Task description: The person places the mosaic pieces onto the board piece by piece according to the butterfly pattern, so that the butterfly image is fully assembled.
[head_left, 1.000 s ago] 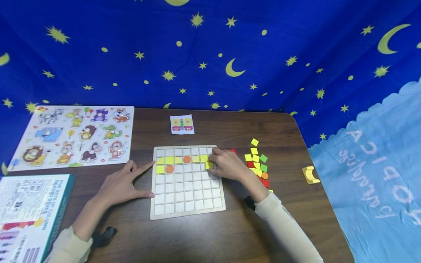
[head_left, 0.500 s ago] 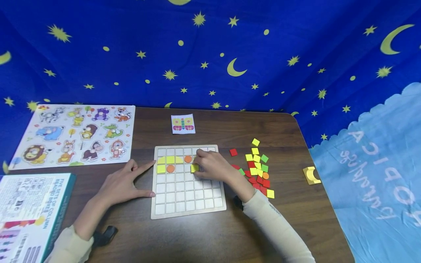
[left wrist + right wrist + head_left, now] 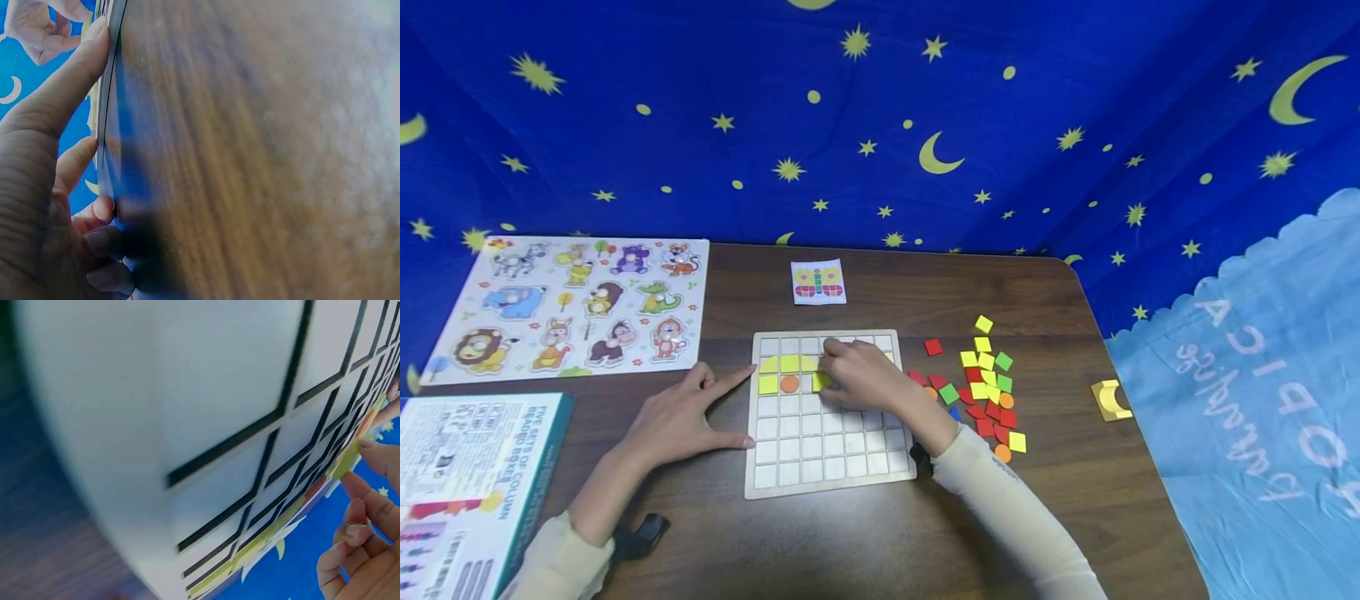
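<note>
A wooden grid board (image 3: 790, 451) lies on the table. Several yellow tiles (image 3: 789, 363) fill part of its second row, and an orange disc (image 3: 790, 383) sits in the third row beside a yellow square at the left end. My right hand (image 3: 867, 379) pinches a yellow square tile (image 3: 820, 382) over the third row, just right of the disc; in the right wrist view thumb and fingertip grip this tile (image 3: 347, 460) at the board's surface. At the board's left edge rest the thumb and straight index finger of my left hand (image 3: 673, 419), its other fingers bent.
Right of the board spreads a pile of loose red, yellow, green and orange tiles (image 3: 988, 377). A butterfly pattern card (image 3: 818, 282) lies behind it. An animal puzzle board (image 3: 572, 308) and a box (image 3: 482, 492) are at left, a yellow cut-out block (image 3: 1108, 401) at far right.
My right hand has moved left along the board with the yellow square tile, from the right end to near the orange disc. The left hand has kept its place at the edge.
</note>
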Motion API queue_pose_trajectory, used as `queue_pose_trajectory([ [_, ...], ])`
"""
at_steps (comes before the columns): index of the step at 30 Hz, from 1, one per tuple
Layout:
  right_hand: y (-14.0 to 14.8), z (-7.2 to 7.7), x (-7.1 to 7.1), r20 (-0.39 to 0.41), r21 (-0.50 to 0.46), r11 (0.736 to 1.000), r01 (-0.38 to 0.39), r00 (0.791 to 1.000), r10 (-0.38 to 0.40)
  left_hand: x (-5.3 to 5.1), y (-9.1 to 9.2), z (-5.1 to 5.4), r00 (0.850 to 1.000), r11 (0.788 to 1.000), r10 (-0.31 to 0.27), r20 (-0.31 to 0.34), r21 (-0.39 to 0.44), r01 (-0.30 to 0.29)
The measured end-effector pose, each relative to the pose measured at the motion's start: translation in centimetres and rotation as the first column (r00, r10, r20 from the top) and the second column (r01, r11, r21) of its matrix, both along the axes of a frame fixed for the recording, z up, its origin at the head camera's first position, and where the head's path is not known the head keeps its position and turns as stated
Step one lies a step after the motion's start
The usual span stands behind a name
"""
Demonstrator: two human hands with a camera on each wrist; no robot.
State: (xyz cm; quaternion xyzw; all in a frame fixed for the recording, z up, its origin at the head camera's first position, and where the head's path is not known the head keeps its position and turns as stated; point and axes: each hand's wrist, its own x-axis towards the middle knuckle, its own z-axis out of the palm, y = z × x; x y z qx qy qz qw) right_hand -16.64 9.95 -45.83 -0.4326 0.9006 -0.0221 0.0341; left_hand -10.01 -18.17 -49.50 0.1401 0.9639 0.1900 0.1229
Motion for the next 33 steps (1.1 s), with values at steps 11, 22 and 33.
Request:
queue_pose_trajectory([
  [11,-1.7,-0.3,-0.1,0.019,0.018,1.000,0.006,1.000,-0.006,-0.1,0.1,0.0,1.000,1.000,-0.004,-0.001,0.001,0.004],
  [22,-2.0,-0.5,0.3,0.028,0.004,0.999,0.035,0.999,-0.035,0.0,0.0,-0.1,1.000,1.000,-0.005,-0.011,-0.001,0.005],
  [33,0.2,0.0,0.5,0.088,-0.012,0.996,0.091,0.992,-0.089,0.0,0.1,0.1,1.000,1.000,-0.011,-0.011,-0.007,0.011],
])
